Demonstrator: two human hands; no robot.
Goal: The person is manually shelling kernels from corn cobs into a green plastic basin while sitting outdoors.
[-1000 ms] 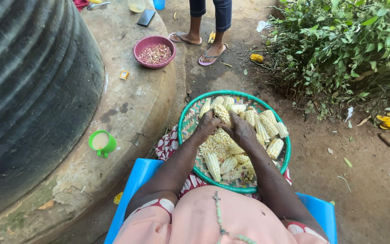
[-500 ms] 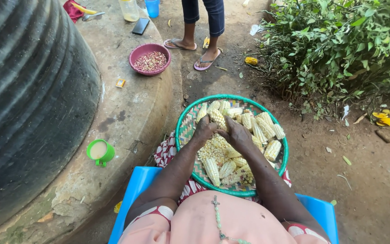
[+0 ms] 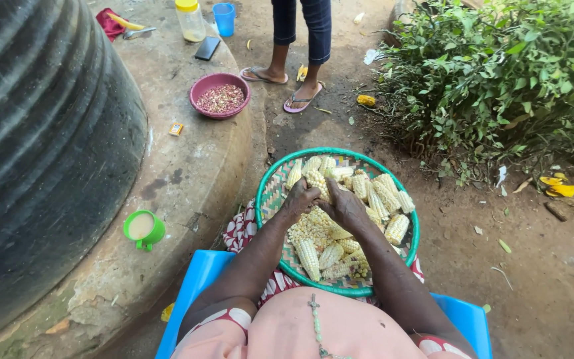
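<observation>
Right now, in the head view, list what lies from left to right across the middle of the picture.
Dark ribbed tank → green cup of pale liquid → left hand → right hand, both hands over the green-rimmed woven basket of corn cobs → leafy bush.

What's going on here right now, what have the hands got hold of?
A seated person has both hands over a green-rimmed woven basket full of maize cobs and loose kernels. The left hand and right hand together grip one cob above the pile. A green cup and a bowl of kernels sit on the concrete ledge. Another person stands beyond.
</observation>
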